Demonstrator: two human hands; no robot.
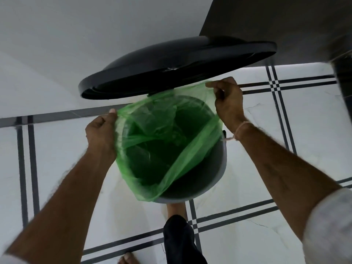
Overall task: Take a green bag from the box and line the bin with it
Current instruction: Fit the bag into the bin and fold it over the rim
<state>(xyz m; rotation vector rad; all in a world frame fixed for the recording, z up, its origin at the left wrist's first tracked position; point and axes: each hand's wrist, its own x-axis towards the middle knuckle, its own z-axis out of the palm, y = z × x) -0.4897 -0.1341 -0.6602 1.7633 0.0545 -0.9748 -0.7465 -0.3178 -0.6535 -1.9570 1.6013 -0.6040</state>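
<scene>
A thin green bag (162, 141) hangs inside the round grey bin (215, 174), its mouth spread wide. My left hand (101, 130) pinches the bag's edge at the bin's left rim. At the far right of the rim my right hand (228, 103) grips the opposite edge of the bag. The green film is folded over the left and near-left rim; the right near rim shows bare grey. The bin's black lid (171, 61) stands raised behind the opening. No box is in view.
White floor tiles with dark double lines (238, 216) surround the bin. A white wall (57, 44) rises behind it and a dark cabinet side (285, 25) stands at the upper right. My foot (175, 208) rests at the bin's base, another foot at the bottom edge.
</scene>
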